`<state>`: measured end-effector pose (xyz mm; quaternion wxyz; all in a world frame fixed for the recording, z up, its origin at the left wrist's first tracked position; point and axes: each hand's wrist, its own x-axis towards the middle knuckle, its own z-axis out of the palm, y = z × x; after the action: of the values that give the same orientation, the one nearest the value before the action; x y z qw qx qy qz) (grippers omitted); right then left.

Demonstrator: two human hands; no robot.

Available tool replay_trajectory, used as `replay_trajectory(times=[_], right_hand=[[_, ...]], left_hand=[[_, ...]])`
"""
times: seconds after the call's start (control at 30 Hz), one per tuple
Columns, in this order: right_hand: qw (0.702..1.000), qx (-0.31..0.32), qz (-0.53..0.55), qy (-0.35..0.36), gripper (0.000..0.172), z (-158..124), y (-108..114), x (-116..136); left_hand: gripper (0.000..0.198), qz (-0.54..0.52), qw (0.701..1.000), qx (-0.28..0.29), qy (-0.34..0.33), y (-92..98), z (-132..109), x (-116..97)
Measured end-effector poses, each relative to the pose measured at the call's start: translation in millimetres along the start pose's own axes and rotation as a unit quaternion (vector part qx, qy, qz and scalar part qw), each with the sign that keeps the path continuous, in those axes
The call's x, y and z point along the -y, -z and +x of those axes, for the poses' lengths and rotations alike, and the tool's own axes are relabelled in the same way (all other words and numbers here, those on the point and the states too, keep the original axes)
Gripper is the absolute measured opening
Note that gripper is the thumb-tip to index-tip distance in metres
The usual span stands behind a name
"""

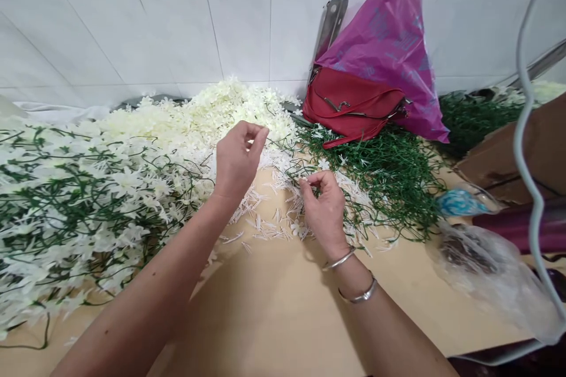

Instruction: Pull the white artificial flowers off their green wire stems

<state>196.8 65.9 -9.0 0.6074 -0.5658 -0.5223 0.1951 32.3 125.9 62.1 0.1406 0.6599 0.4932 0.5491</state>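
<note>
My left hand (236,159) is raised over the table with fingers curled and thumb and fingertips pinched together near a thin green stem (283,144). My right hand (325,206) is lower, its fingers pinched on a small white flower piece at the edge of a scatter of loose white petals (269,221). A heap of cream artificial flowers (198,115) lies behind my left hand. Finished strands of white flowers on green vines (75,200) spread to the left. A pile of bare green stems (389,179) lies to the right of my right hand.
A red handbag (349,106) and a magenta plastic bag (389,47) rest against the white tiled wall. A clear plastic bag (486,271), a brown cardboard box (517,153) and a grey wavy cable (526,129) stand at the right. The tan tabletop (283,312) shows in front.
</note>
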Motion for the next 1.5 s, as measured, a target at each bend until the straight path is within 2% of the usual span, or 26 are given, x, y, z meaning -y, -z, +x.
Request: replay_trajectory(times=[0.07,0.13,0.23,0.37,0.53,0.63,0.7,0.83,0.9,1.0,1.1,1.17,1.27,1.3,1.4,1.5], right_hand=[[1.0,0.009,0.017,-0.006,0.009,-2.2,-0.6,2.5],[0.999,0.02,0.036,-0.012,0.01,-3.9,-1.3,3.5],[0.998,0.033,0.045,-0.01,0.012,-5.2,-2.3,2.4],[0.997,0.055,0.049,-0.021,0.012,-5.9,-4.1,-1.1],[0.988,0.097,0.101,-0.068,0.014,-7.4,-6.7,-1.7],[0.979,0.132,0.133,-0.086,0.016,-7.0,-7.5,-0.3],[0.974,0.146,0.147,-0.095,0.016,-6.3,-7.6,-0.4],[0.97,0.148,0.157,-0.108,0.019,-5.4,-7.8,-2.4],[0.972,0.15,0.149,-0.104,0.019,-5.8,-7.7,-2.2],[0.973,0.153,0.141,-0.096,0.017,-7.1,-7.3,0.4],[0.973,0.157,0.143,-0.091,0.015,-8.0,-6.7,2.2],[0.973,0.161,0.139,-0.087,0.014,-8.2,-6.3,2.0],[0.975,0.164,0.125,-0.085,0.015,-8.7,-5.6,1.6],[0.975,0.165,0.118,-0.085,0.015,-9.0,-5.4,1.9],[0.977,0.171,0.103,-0.08,0.016,-10.6,-5.1,3.9],[0.977,0.173,0.104,-0.072,0.016,-12.7,-6.2,5.8]], left_hand=[[0.021,-0.071,0.995,0.012,0.07,15.2,-13.8,-9.9],[0.026,-0.138,0.976,0.066,0.156,27.6,-32.2,-16.2],[0.028,-0.193,0.946,0.119,0.232,41.4,-63.9,-16.8],[0.029,-0.177,0.931,0.181,0.265,52.5,-103.6,-6.7],[0.027,-0.173,0.907,0.261,0.281,55.5,-139.9,11.3],[0.025,-0.18,0.913,0.277,0.24,55.1,-153.3,23.9],[0.036,-0.191,0.919,0.283,0.197,56.3,-157.3,30.6],[0.052,-0.201,0.927,0.292,0.126,62.1,-153.8,35.3],[0.056,-0.187,0.937,0.278,0.104,65.4,-148.6,34.5],[0.057,-0.083,0.969,0.23,0.044,71.3,-141.2,30.5],[0.062,0.042,0.98,0.193,-0.009,80.8,-136.1,21.9],[0.056,0.119,0.975,0.185,-0.035,89.0,-133.8,14.2],[0.019,0.238,0.951,0.186,-0.07,97.7,-132.6,3.2],[0.014,0.262,0.942,0.193,-0.08,98.0,-133.3,0.4],[0.023,0.295,0.923,0.23,-0.09,89.6,-139.0,-4.3],[0.018,0.331,0.898,0.278,-0.085,75.3,-146.4,-2.8]])
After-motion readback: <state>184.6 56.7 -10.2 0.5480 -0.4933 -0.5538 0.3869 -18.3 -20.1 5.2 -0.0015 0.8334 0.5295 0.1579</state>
